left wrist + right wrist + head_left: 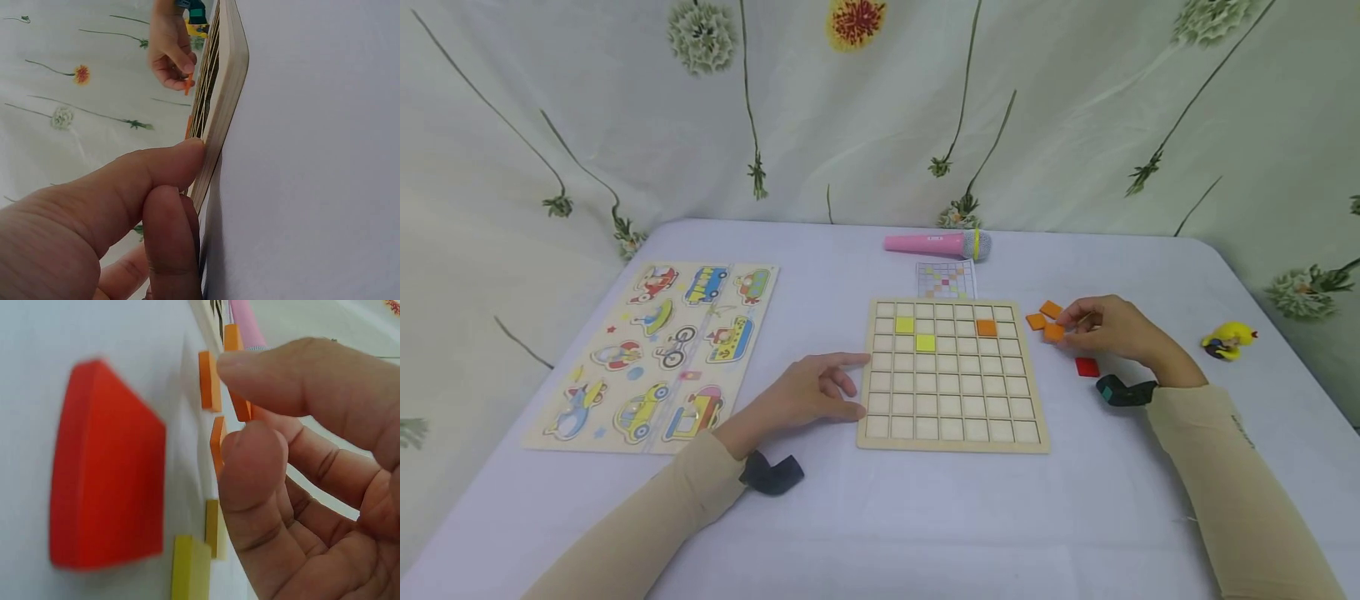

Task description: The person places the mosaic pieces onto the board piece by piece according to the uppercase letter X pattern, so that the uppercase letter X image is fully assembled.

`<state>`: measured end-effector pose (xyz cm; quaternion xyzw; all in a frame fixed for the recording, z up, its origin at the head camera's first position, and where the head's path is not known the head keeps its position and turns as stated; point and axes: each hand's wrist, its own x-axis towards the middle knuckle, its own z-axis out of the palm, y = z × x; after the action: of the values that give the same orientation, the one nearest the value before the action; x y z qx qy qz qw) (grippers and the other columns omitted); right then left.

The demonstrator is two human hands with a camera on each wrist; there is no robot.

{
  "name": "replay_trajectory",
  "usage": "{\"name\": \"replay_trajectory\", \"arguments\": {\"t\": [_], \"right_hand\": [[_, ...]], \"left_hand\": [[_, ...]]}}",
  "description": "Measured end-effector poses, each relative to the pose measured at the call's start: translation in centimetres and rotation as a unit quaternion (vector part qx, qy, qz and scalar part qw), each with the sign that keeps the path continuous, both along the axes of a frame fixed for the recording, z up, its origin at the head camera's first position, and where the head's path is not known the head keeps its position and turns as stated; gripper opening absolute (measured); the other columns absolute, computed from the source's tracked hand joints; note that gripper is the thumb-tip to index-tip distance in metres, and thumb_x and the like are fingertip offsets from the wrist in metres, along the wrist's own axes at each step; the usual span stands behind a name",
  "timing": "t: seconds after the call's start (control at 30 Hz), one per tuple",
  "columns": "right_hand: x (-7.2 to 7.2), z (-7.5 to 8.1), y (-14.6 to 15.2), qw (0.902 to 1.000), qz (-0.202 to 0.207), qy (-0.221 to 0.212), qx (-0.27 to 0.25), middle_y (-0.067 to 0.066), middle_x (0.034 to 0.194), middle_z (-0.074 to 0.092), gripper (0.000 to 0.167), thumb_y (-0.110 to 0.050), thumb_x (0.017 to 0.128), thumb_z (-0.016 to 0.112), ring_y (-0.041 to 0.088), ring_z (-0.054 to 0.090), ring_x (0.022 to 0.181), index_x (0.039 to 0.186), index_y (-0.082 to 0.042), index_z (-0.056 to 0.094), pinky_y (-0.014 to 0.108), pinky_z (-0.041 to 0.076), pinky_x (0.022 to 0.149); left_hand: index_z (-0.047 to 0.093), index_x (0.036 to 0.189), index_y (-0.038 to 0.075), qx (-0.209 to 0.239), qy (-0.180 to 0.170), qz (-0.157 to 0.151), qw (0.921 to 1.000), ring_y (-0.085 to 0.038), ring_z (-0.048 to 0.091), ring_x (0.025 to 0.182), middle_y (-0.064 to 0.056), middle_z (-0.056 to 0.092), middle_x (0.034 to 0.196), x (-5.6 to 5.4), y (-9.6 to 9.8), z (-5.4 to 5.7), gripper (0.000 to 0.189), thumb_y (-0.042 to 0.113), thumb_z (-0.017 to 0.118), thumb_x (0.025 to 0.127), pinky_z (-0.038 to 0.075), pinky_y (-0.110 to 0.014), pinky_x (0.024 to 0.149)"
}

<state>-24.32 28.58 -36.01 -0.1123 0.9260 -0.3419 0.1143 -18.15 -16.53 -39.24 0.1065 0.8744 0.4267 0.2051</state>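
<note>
A square wooden grid board (955,447) lies flat on the table, with two yellow tiles (926,342) and one orange tile (986,327) in its cells. My left hand (808,390) rests at the board's left edge, its index finger and thumb reaching out to touch the side. Right of the board, my right hand (1108,333) pinches an orange tile (236,375) between thumb and finger. Two more orange tiles (1036,321) lie just beside it. Nearer me is a red tile (1086,367). The right wrist view also shows yellow tiles (192,569), which the right hand hides in the head view.
Behind the board lie a small printed grid card (946,280) and a pink toy microphone (925,243). A picture puzzle board (613,321) with vehicle shapes occupies the table's left side. Far right sits a yellow toy duck (1227,340). A flowered cloth hangs behind the table.
</note>
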Motion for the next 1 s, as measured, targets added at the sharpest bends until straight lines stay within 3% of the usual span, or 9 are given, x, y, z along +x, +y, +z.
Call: {"name": "replay_trajectory", "arguments": {"t": [0.27, 0.5, 0.7, 1.0], "right_hand": [[0.1, 0.6, -1.3, 0.9997, 0.011, -0.003, -0.023, 0.023, 0.119, 0.069, 0.032, -0.009, 0.096, 0.08, 0.023, 0.061, 0.088, 0.12, 0.007, 0.067, 0.026, 0.054, 0.068], [0.2, 0.7, -2.1, 0.9989, 0.018, -0.003, -0.044, 0.013, 0.11, 0.071, 0.033, -0.007, 0.096, 0.08, 0.021, 0.06, 0.082, 0.123, 0.006, 0.066, 0.028, 0.052, 0.06], [0.2, 0.8, -3.5, 0.9979, 0.033, -0.001, -0.055, 0.006, 0.099, 0.071, 0.033, -0.008, 0.094, 0.083, 0.019, 0.059, 0.074, 0.121, 0.004, 0.069, 0.027, 0.048, 0.061], [0.1, 1.1, -5.8, 0.9972, 0.047, -0.02, -0.055, 0.006, 0.098, 0.074, 0.033, -0.015, 0.095, 0.084, 0.021, 0.053, 0.061, 0.121, 0.001, 0.069, 0.03, 0.046, 0.056]], "left_hand": [[0.056, 0.158, 0.011, -0.004, -0.002, 0.002, 1.0, -0.02, 0.062, 0.085, -0.004, 0.069, 0.106, 0.0, 0.0, 0.0, 0.079, 0.019, 0.091, 0.088, 0.049, -0.034, 0.081], [0.055, 0.159, 0.011, -0.004, -0.002, 0.002, 1.0, -0.02, 0.061, 0.085, -0.004, 0.069, 0.106, 0.0, 0.0, 0.1, 0.079, 0.019, 0.09, 0.089, 0.049, -0.034, 0.081], [0.055, 0.158, 0.01, -0.002, -0.002, 0.002, 1.0, -0.019, 0.062, 0.085, -0.004, 0.069, 0.105, 0.1, 0.0, 0.2, 0.08, 0.018, 0.091, 0.088, 0.049, -0.034, 0.081], [0.056, 0.158, 0.01, 0.006, 0.001, 0.0, 1.0, -0.019, 0.063, 0.084, -0.005, 0.069, 0.105, -0.1, -0.1, 0.0, 0.08, 0.017, 0.091, 0.086, 0.049, -0.034, 0.08]]}}
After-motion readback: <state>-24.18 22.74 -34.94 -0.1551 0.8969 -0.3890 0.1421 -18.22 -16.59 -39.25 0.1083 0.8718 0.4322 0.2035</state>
